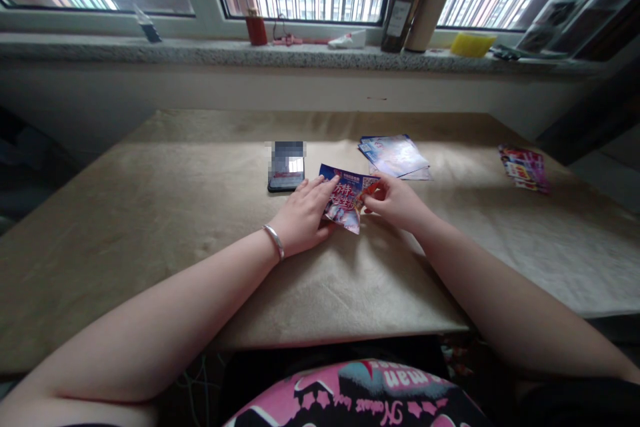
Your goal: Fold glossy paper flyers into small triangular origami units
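A printed paper leaflet [345, 199] in blue and pink, with large characters and a QR code, is on the table in front of me. My left hand [300, 215], a silver bangle at its wrist, presses on the leaflet's left side with fingers stretched out. At the opposite side, my right hand [397, 201] pinches the paper's edge, which curls up and shows orange. The lower corner stands off the cloth. Beyond my left hand lies a dark smartphone [286, 175], its screen partly blurred. Behind my right hand rests a loose stack of pale blue leaflets [396, 155].
Several small folded leaflets [525, 169] lie at the table's right. A beige cloth covers the table [165, 213]. On the stone windowsill [200, 53] stand a red container [257, 29], a dark lidded jar [399, 17] and a yellow tape roll [473, 45].
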`<state>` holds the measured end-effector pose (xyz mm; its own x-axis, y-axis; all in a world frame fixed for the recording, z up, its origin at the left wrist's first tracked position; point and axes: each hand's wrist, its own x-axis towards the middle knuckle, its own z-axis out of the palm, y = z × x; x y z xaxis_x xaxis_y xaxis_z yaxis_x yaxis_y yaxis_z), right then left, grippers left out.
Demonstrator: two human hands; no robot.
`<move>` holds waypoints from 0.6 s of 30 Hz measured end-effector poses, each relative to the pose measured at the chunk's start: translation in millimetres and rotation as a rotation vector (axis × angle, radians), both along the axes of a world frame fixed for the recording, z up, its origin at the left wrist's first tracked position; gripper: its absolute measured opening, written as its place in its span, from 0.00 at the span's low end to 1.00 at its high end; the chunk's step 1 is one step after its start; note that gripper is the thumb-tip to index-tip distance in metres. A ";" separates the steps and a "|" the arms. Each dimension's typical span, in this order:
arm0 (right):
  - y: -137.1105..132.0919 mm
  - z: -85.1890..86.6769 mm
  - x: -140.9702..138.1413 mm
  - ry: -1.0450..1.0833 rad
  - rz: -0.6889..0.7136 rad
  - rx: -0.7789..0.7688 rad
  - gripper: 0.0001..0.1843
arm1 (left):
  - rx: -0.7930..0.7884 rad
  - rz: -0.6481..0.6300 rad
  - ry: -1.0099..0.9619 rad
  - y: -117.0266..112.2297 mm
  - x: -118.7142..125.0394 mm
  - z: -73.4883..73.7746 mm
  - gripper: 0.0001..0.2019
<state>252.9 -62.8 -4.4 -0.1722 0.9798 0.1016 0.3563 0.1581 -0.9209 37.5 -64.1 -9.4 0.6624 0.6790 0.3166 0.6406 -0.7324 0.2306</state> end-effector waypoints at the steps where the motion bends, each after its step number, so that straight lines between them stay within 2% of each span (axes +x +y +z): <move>1: 0.7 -0.4 0.9 -0.024 -0.007 0.004 0.11 | -0.008 0.018 0.060 -0.1 0.3 0.9 0.36; 5: 3.6 -3.2 5.2 -0.103 -0.001 0.029 0.11 | 0.030 0.056 0.211 -2.5 1.6 4.8 0.30; 10: 5.9 -4.6 9.3 -0.154 0.008 0.048 0.10 | 0.108 0.056 0.204 -7.2 3.1 7.0 0.22; 13: 4.9 -2.6 9.3 -0.174 0.030 0.051 0.11 | 0.137 0.068 0.201 -7.7 3.2 8.7 0.26; 18: 1.2 1.7 6.3 -0.167 0.117 0.028 0.11 | 0.172 0.069 0.265 -6.9 2.8 15.2 0.37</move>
